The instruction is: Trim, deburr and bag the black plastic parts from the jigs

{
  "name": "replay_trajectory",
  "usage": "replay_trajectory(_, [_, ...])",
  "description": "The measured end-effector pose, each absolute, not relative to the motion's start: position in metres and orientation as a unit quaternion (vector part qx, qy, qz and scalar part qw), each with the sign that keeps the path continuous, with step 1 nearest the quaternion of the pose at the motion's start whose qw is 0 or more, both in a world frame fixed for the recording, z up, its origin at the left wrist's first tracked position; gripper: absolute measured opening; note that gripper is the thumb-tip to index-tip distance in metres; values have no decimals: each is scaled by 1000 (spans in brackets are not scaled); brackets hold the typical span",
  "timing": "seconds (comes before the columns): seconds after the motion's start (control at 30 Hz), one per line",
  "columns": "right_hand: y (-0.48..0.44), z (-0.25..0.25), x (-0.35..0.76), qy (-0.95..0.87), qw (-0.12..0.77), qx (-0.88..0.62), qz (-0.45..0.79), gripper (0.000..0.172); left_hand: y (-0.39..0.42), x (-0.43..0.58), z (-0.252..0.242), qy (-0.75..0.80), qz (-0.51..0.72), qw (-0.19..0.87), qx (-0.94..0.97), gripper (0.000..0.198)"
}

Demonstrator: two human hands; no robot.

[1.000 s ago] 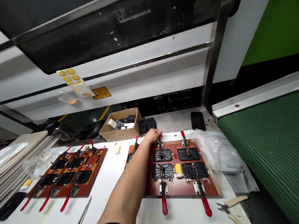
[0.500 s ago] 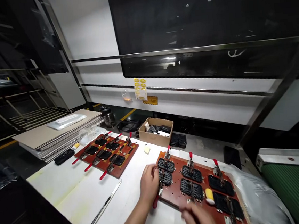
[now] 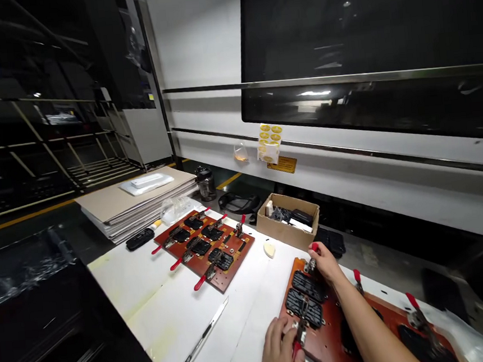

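Observation:
My right hand (image 3: 326, 261) is closed on the red handle of a toggle clamp (image 3: 314, 247) at the back left corner of the nearer red-brown fixture board (image 3: 323, 340). At that board's front left edge, my left hand (image 3: 277, 351) has its fingers round the red handle of another toggle clamp (image 3: 297, 347). Between the two hands lie a black ribbed plastic part (image 3: 308, 285) and a second black ribbed part (image 3: 297, 307), the latter under the front clamp's arm. My right forearm hides much of the board's middle.
A second fixture board (image 3: 222, 281) with clamped black parts lies to the left. A craft knife (image 3: 204, 337) and a cream-coloured piece (image 3: 269, 250) rest on the white tabletop. Behind stands a cardboard box (image 3: 286, 233) of parts; cardboard sheets (image 3: 142, 209) are stacked at left. Plastic film (image 3: 470, 333) lies at right.
My view has turned left, so the scene sits further right. My right hand has moved from the board's front to the back left clamp handle. My left hand has come down to the front one.

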State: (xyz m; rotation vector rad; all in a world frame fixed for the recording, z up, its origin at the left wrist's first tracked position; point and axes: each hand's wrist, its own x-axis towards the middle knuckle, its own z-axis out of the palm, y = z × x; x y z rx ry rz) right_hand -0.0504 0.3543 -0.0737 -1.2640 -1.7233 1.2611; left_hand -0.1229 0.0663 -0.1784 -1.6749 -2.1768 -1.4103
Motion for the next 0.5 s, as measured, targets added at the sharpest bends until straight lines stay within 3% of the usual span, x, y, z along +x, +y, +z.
replay_trajectory(0.17, [359,-58,-9,-740,244,-478,405,26,56,-127,-148,-711,-424,-30,-560,36])
replay_trajectory(0.33, [305,-47,11,-800,150,-456,358,14,57,-131,-142,-698,-433,-49,-568,37])
replay_trajectory(0.5, [250,-23,7,-810,204,-436,335,11,54,-132,-135,-689,-484,-74,-534,40])
